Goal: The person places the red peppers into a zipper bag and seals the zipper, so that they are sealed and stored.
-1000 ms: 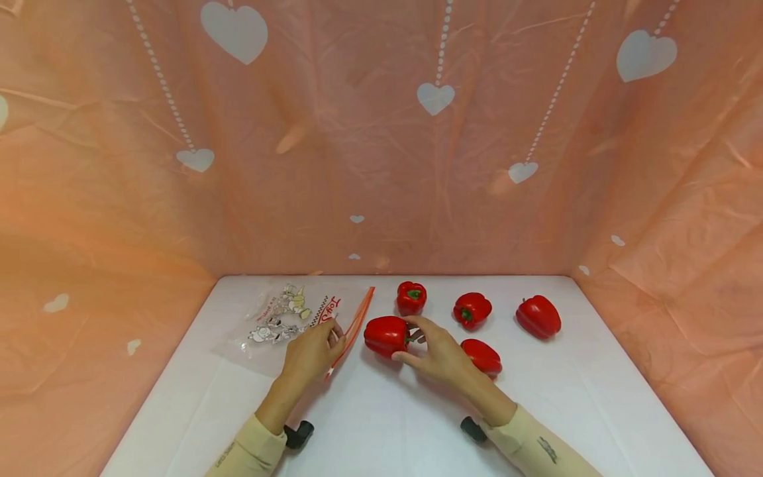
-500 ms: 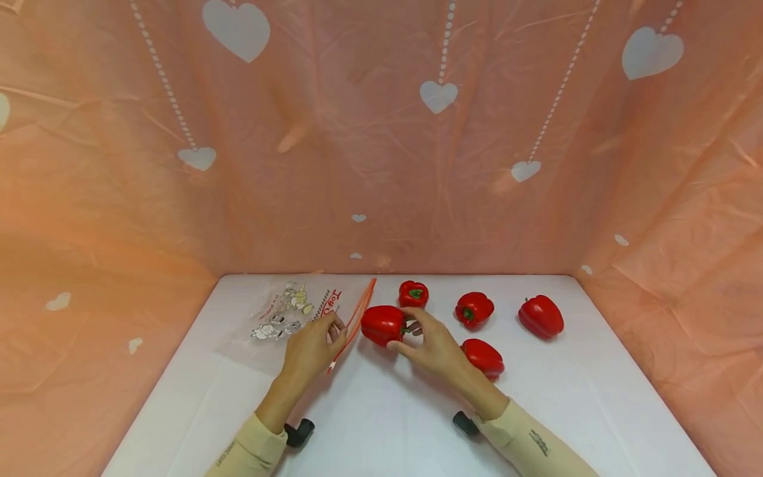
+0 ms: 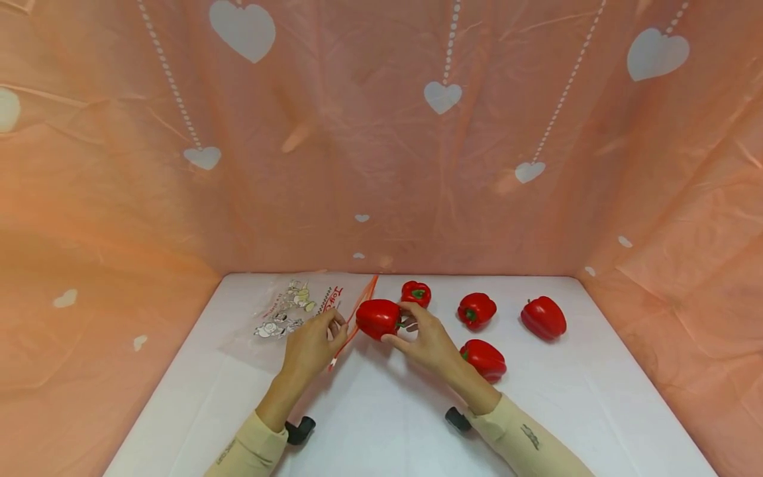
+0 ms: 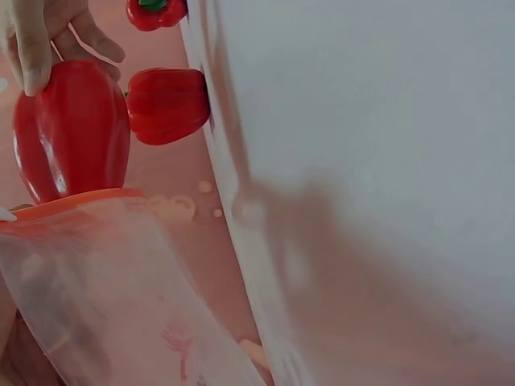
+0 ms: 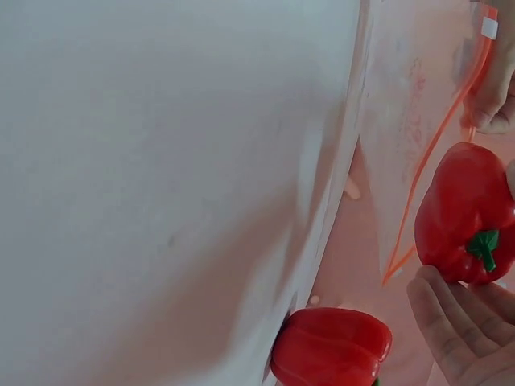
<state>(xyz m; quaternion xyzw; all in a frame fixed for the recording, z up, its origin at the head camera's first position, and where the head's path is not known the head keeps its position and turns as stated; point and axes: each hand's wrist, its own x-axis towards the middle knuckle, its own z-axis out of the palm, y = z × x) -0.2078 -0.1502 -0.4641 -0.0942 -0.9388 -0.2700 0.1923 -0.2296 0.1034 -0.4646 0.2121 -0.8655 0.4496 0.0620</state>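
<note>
My right hand (image 3: 430, 342) grips a red bell pepper (image 3: 377, 318) around its stem end, thumb on one side and fingers on the other. The pepper's blunt end points left, right at the orange-edged mouth of a clear zip bag (image 3: 280, 315) with cartoon print. In the left wrist view the held pepper (image 4: 72, 133) overlaps the bag's orange rim (image 4: 88, 195). My left hand (image 3: 312, 344) pinches the bag's rim near its middle, and the mouth gapes a little in the right wrist view. A white slider (image 5: 489, 28) sits on the orange strip.
Several more red bell peppers lie on the white table (image 3: 381, 424): one behind the held one (image 3: 415, 293), one back right (image 3: 477, 311), one far right (image 3: 544, 318), one beside my right wrist (image 3: 484, 360). Peach curtains with hearts (image 3: 381, 165) enclose the table.
My right hand has carried the bell pepper left and slightly away from me, up to the bag's mouth. The left hand keeps its hold on the rim.
</note>
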